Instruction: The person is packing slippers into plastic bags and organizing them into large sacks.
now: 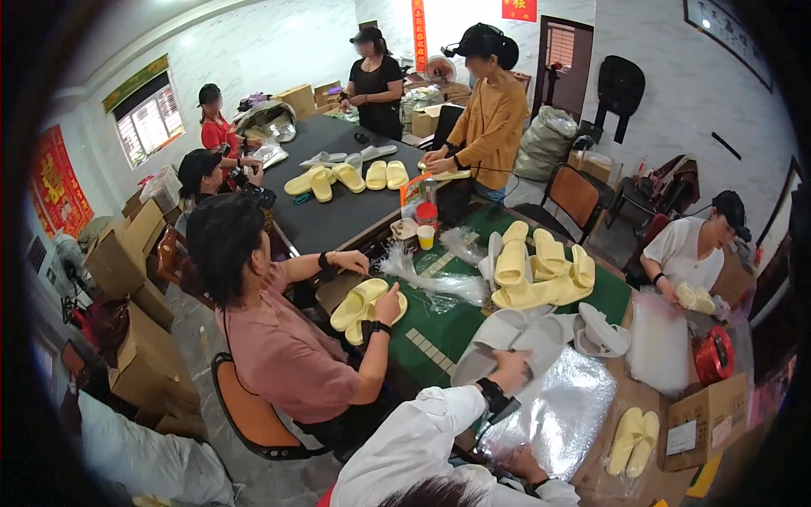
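From the lower edge my white left sleeve reaches out to my left hand (510,370), closed on a pair of grey slippers (492,338) at the table's near side. My right hand (524,463) is lower down, at the near edge of a stack of clear, shiny plastic bags (568,414). Its fingers are partly hidden, so whether it grips a bag I cannot make out. More grey slippers (601,331) lie just beyond the bags. Past them, pale yellow slippers (541,269) are piled on the green tabletop (422,346).
At left, a person in pink (291,355) handles yellow slippers (359,306); a person in white (688,253) sits at right. Loose plastic bags (443,279), a yellow cup (426,237), a cardboard box (705,422) and bagged yellow slippers (634,441) surround the work area.
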